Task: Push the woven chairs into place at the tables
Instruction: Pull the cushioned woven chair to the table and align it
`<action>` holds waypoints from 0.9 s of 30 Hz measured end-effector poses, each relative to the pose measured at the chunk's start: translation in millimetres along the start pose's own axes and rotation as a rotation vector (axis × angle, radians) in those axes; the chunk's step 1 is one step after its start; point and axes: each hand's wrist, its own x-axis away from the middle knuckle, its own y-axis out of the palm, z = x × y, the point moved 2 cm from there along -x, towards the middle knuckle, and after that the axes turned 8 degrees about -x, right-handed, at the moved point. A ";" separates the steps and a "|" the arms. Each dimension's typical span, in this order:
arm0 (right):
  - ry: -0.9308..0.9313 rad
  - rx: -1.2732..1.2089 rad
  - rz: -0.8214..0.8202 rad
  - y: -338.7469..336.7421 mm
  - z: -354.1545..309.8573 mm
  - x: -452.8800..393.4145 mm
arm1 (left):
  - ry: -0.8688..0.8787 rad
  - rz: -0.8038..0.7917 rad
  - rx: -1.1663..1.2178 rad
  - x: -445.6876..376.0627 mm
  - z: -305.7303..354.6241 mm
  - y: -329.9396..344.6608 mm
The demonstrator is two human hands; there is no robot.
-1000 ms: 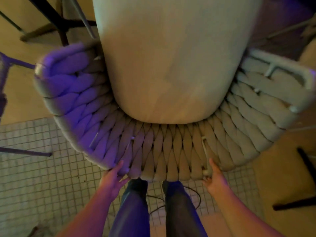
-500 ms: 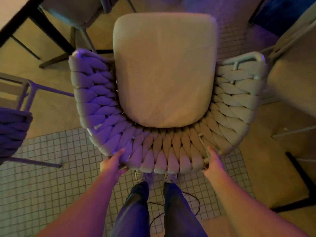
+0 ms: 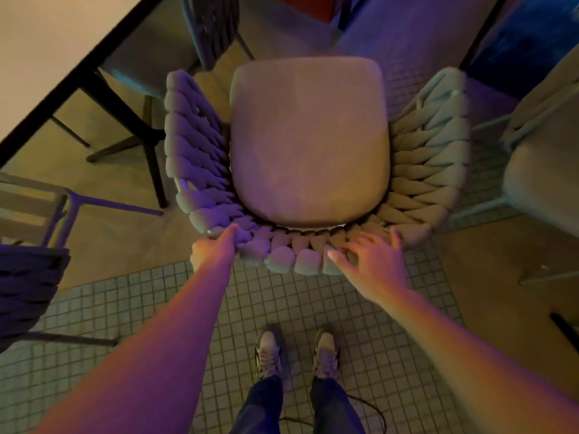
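A woven chair (image 3: 429,164) with a thick braided back and a pale seat cushion (image 3: 308,139) stands right in front of me, seen from above. My left hand (image 3: 213,252) grips the left part of the curved backrest top, fingers wrapped over the weave. My right hand (image 3: 371,261) lies on the right part of the backrest with its fingers spread, resting on it rather than clasping. A pale table (image 3: 47,51) with a dark edge and dark legs sits at the upper left, with the chair's front to the right of it.
Another woven chair (image 3: 25,286) stands at the left edge, and a further chair (image 3: 545,170) at the right. A chair (image 3: 210,23) is tucked at the table's far side. My shoes (image 3: 297,355) stand on small floor tiles; a thin cable lies behind them.
The chair has slid forward, away from me, and my arms have stretched out. My right hand has gone from gripping the backrest edge to lying spread on top.
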 end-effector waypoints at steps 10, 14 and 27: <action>-0.141 0.020 -0.042 -21.4 7.5 -51.9 | 0.257 0.284 -0.195 13.3 51.4 -14.1; -0.156 0.006 -0.053 -29.7 8.2 -74.3 | 1.123 0.279 -0.501 50.6 79.6 15.5; -0.117 0.039 -0.194 -43.3 6.6 -91.4 | 1.195 -0.185 -1.148 36.0 91.1 52.9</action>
